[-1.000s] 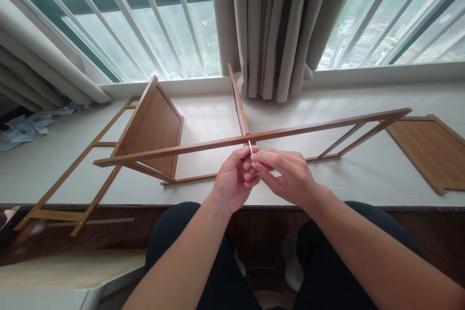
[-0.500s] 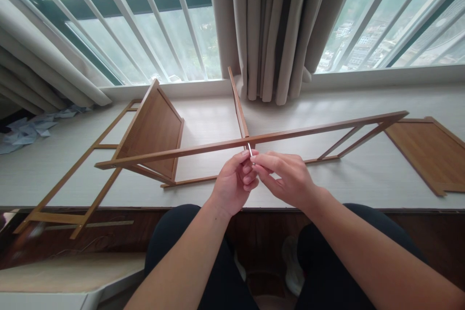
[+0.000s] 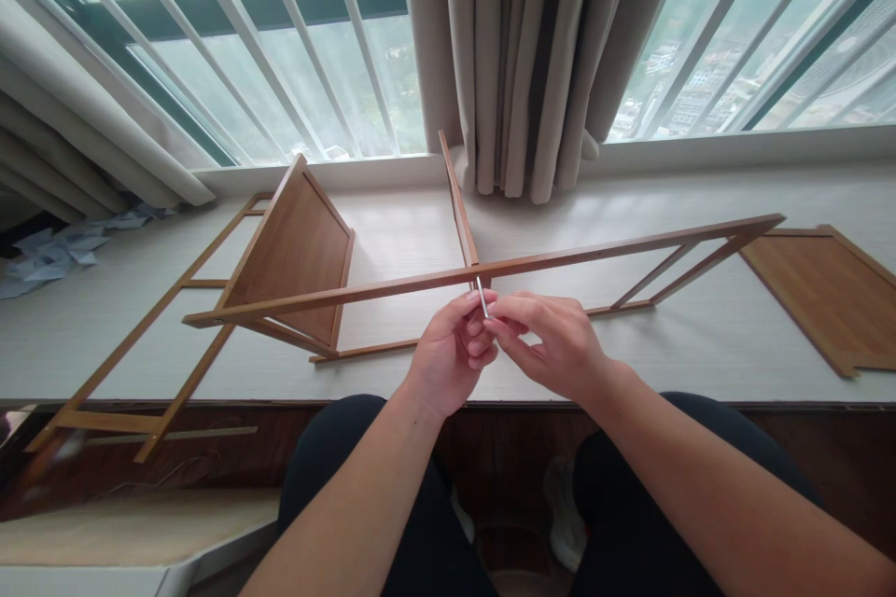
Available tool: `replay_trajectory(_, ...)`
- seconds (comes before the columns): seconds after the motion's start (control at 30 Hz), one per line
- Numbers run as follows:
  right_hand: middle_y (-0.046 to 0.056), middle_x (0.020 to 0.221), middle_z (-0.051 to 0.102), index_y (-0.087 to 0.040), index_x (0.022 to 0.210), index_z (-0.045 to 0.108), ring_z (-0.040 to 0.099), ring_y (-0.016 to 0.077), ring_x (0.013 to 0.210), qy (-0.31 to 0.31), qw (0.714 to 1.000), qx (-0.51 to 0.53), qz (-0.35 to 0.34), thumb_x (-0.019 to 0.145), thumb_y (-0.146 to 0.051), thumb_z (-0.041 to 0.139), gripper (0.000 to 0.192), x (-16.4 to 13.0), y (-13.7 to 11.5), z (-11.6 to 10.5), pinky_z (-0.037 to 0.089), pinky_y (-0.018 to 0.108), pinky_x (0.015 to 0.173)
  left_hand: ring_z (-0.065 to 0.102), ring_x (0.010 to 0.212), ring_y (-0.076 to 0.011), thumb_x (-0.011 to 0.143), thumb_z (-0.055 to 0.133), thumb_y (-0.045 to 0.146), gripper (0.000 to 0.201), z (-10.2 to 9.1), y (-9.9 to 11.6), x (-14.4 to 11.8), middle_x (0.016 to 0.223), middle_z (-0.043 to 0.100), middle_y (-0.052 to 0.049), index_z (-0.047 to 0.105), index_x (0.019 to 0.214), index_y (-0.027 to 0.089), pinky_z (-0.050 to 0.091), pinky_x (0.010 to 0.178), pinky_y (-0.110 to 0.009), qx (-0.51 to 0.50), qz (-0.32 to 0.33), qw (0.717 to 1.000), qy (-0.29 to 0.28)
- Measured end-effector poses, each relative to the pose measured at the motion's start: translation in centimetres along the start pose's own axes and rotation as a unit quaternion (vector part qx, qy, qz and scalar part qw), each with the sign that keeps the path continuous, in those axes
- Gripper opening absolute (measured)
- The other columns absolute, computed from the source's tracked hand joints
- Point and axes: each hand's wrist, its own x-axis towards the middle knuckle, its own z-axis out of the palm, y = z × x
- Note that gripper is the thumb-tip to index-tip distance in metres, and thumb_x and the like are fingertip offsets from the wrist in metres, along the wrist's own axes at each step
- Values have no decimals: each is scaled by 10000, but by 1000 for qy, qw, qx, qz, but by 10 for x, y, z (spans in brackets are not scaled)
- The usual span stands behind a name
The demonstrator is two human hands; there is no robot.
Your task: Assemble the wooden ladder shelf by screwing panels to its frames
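The thin metal key [image 3: 482, 296] shows a little more of its shaft than half a second ago, its tip at the long wooden rail [image 3: 490, 269] where the upright panel [image 3: 458, 201] meets it. The left hand [image 3: 452, 350] and right hand [image 3: 553, 342] pinch it together, fingertips closed on it. The rail frame sits on the pale sill [image 3: 420, 224], unmoved, with a loose shelf board [image 3: 826, 289] lying to the right.

The metal pin's [image 3: 482, 296] lower end is hidden between the fingers [image 3: 490, 322] of both hands; its tip at the wooden rail [image 3: 392, 286] is too small to judge, and the loose panel [image 3: 833, 289] is cut by the right edge
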Motion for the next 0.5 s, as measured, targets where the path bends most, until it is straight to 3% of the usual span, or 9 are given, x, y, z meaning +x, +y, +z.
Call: replay_trajectory(0.5, -2, 809, 712, -240, 1034, 596, 664, 122, 676, 7, 1000, -22, 9, 970, -147, 631, 118, -1, 0, 0, 526, 238, 623, 360, 424, -22, 721, 829, 296, 247, -2, -1, 1, 564, 386, 91, 671, 803, 125, 265, 353, -142, -3, 1, 1000, -6)
